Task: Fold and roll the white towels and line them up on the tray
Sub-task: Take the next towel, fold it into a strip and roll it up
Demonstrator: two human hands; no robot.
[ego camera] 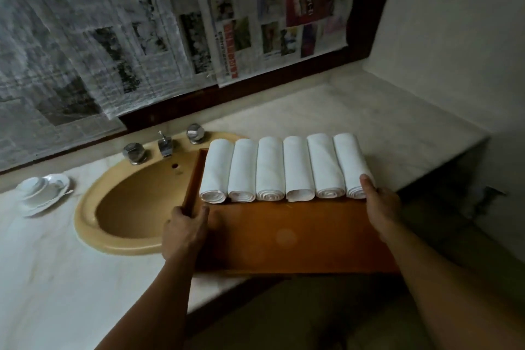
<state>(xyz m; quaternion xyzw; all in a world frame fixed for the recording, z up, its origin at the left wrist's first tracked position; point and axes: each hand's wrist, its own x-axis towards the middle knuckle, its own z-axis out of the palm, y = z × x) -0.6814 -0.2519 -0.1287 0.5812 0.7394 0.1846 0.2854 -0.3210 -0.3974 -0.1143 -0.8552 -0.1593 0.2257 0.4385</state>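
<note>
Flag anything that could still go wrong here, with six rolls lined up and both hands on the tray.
The tray partly overhangs the sink, so a push could tip it in. The left hand grips only its left rim, and the right hand touches the end towel roll, which might get nudged loose. All rolls sit at the far edge, so tilting may shed them.

You're at a bathroom vanity: tan sink [119,216] with chrome taps [164,145] set in marble counter [355,119].
</note>
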